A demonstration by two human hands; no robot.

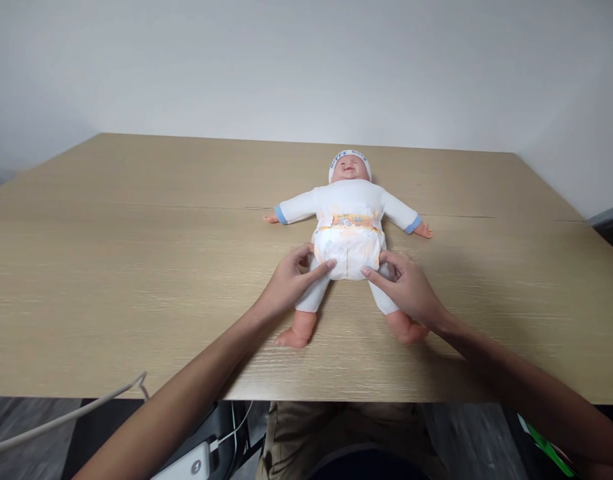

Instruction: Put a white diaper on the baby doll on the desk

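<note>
A baby doll (pixel 349 192) lies on its back on the wooden table, head away from me, arms spread and legs apart. It has a white suit with blue cuffs and a white printed headband. Around its hips is a diaper (pixel 348 248) with an orange printed waistband. My left hand (pixel 296 277) grips the diaper's left leg edge, thumb on the front and fingers curled at the side. At the opposite leg edge, my right hand (pixel 403 280) holds the diaper in much the same way. The fingertips of both hands are partly hidden.
The light wooden table (pixel 136 280) reaches back to a pale wall (pixel 306 67). A white cable (pixel 86 410) loops up at the front left edge. Below that edge sit a white power device (pixel 186 465) with a plugged cord and a green item (pixel 549 447).
</note>
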